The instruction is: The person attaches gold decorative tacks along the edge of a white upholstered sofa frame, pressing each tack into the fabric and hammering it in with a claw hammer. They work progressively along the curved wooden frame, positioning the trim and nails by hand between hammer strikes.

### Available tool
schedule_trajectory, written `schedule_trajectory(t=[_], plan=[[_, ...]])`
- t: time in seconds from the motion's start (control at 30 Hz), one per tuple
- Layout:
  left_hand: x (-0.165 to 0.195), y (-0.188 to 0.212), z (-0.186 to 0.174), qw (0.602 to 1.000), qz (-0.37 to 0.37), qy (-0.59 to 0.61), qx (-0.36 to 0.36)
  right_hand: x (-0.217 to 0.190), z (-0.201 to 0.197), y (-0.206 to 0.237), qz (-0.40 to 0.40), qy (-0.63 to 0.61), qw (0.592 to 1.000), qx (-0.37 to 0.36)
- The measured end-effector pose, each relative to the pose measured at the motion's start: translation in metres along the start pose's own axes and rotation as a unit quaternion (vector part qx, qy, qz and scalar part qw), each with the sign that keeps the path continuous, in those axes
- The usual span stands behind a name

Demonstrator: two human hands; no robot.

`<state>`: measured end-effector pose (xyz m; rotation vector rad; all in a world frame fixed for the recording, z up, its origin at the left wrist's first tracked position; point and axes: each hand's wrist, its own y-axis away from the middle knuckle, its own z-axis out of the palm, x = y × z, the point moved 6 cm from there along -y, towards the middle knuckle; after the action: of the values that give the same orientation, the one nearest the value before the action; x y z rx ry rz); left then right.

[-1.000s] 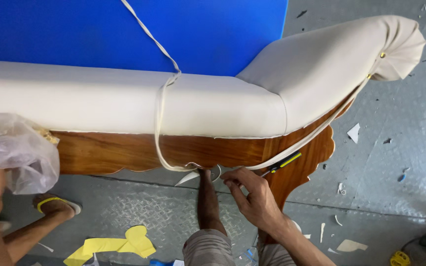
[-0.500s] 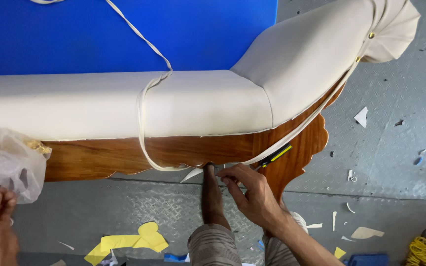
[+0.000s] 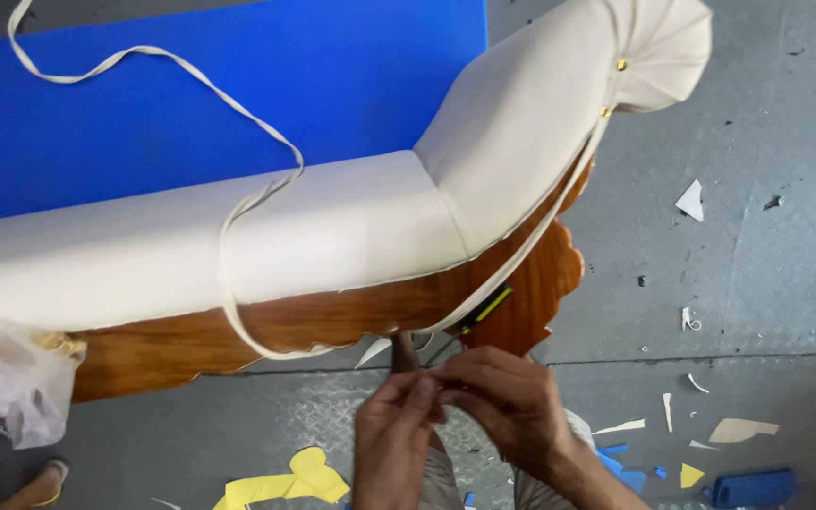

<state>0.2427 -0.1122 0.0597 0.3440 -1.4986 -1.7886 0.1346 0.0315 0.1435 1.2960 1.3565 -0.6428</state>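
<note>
L hand point(image 3: 391, 427) now joins R hand point(image 3: 507, 401); both hands pinching white trim strip point(image 3: 238, 312) by sofa point(image 3: 332, 236).

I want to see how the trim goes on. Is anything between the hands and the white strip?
Nothing visible. The left hand and right hand meet just below the wooden rail, pinching the white strip where it hangs off the cream cushion.

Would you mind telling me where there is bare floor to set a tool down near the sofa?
The widest bare patch is the grey floor right of the wooden frame, between the white scrap and the seam. Another lies under the frame, left of both hands. Near the right hand, coloured offcuts and a blue block crowd it.
</note>
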Motion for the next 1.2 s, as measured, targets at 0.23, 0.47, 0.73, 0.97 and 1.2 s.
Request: schedule_trajectory(t=[0.23, 0.47, 0.73, 0.97, 1.2], plan=[[-0.013, -0.004, 0.141, 0.971, 0.050, -0.228, -0.045, 0.052, -0.110, 0.030, 0.050, 0.025, 0.990, 0.129], [0.008, -0.024, 0.258, 0.813, 0.354, -0.460, -0.056, 0.093, -0.207, 0.018, 0.075, -0.042, 0.960, 0.267], [0.001, -0.092, 0.313, 0.596, 0.482, -0.632, 0.113, 0.170, -0.221, -0.062, 0.141, -0.236, 0.931, 0.239], [-0.006, -0.116, 0.300, 0.716, 0.438, -0.530, 0.120, 0.196, -0.204, -0.103, 0.109, -0.350, 0.914, 0.172], [0.000, -0.123, 0.290, 0.717, 0.463, -0.504, 0.130, 0.198, -0.195, -0.112, 0.116, -0.302, 0.936, 0.141]])
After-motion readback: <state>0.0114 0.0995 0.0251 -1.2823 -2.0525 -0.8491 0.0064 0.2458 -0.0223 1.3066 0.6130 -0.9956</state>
